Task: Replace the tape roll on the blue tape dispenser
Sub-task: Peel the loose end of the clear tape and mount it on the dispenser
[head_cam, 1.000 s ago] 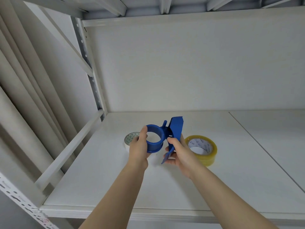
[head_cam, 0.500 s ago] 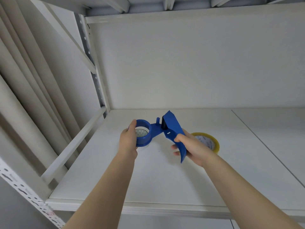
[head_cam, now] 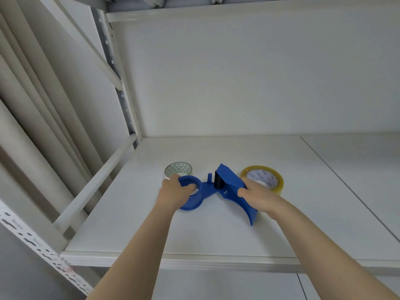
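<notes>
Both hands grip the blue tape dispenser [head_cam: 213, 189]: left hand [head_cam: 173, 192] pinching its empty hub, right hand [head_cam: 257, 195] closed around the handle; steady it flat before fitting the yellow roll [head_cam: 263, 178].

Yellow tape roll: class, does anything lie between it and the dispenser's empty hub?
Yes. The dispenser's handle and the right hand gripping it lie between the yellow tape roll and the hub, which the left hand holds.
</notes>
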